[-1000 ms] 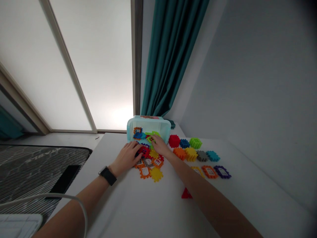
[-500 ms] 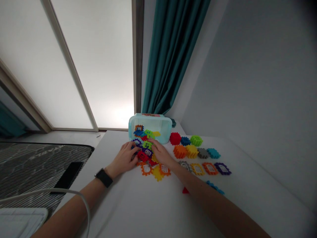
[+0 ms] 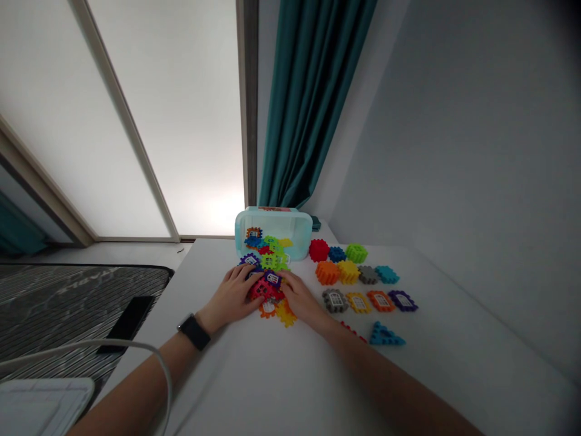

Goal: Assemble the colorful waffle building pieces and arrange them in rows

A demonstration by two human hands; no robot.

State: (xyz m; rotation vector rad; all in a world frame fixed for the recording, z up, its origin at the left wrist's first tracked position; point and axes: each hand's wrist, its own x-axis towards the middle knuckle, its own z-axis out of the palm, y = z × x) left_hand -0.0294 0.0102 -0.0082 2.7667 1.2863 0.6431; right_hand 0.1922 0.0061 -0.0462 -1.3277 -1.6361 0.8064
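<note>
Both hands are down on a messy pile of interlocking gear blocks [image 3: 267,289] near the far edge of the white table [image 3: 254,375], left hand [image 3: 233,297] on its left side, right hand [image 3: 302,297] on its right. The left fingers [image 3: 245,275] and right fingers [image 3: 287,280] lie loosely spread on the pile, not clenched, but I can't tell if either is gripping a piece. Just behind sits a tipped-over aqua plastic bin [image 3: 272,224] with more blocks in it, and neat rows of sorted blocks [image 3: 358,284] lie off to the right.
</note>
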